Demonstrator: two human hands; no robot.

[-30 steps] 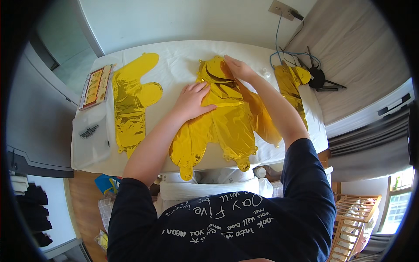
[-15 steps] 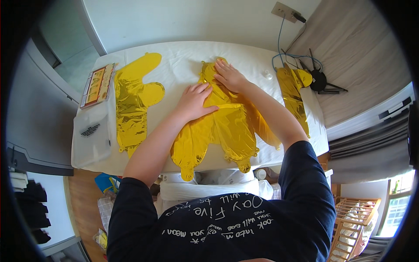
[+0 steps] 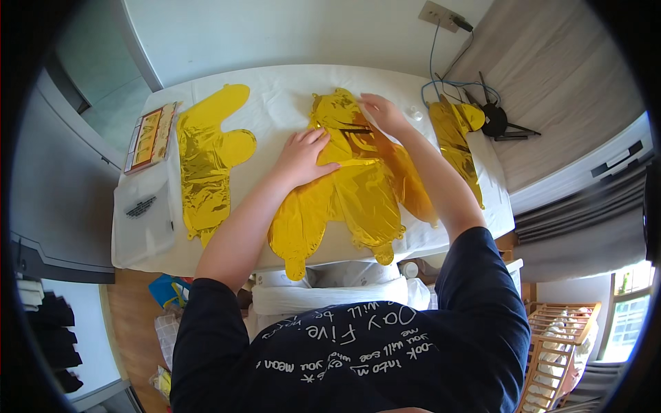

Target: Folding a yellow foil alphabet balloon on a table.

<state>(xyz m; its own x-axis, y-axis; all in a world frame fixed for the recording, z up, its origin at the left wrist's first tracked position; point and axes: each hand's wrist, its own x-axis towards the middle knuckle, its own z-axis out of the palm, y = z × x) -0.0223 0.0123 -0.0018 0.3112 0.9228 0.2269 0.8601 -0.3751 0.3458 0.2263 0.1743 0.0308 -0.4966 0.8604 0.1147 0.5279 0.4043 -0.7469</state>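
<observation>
An uninflated gold foil balloon [image 3: 368,196] lies flat in the middle of the white-covered table, its rounded lobes hanging toward the front edge. My left hand [image 3: 303,158] rests on its left side, fingers spread and thumb stretched along a crease. At the balloon's upper right edge is my right hand [image 3: 385,113], its fingers extended toward the foil with nothing visible in them. Whether those fingertips touch the foil I cannot tell. Creases and dark reflections run across the upper part. A darker gold section spreads out beneath my right forearm.
Another flat gold balloon [image 3: 205,165] lies to the left, and a third [image 3: 453,138] at the right. Beside the left one are a flat printed package [image 3: 150,136] and a clear plastic bag [image 3: 144,220]. A black router [image 3: 497,122] with cables stands at the far right.
My right hand has lifted off the top of the balloon and shifted right to its edge, uncovering the creased upper foil. My left hand stays pressed on the balloon.
</observation>
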